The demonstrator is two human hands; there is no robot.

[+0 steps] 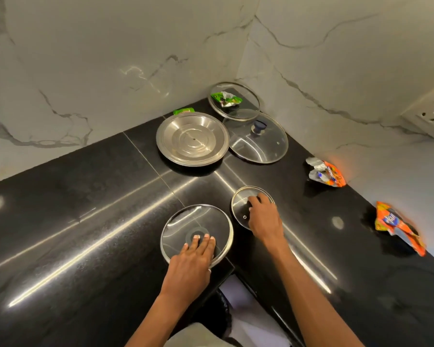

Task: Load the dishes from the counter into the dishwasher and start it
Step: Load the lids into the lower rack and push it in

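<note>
Large lid (186,221) at counter (85,221) edge, under left hand (191,261)

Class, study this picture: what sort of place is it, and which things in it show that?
Most likely a home kitchen: a polished black stone counter bears a steel plate and several glass pot lids, among them the small glass lid that the right hand grips.

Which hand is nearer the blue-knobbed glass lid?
Right. The right hand grips the small glass lid just in front of the blue-knobbed lid; the left hand rests on the large glass lid, nearer the person.
</note>
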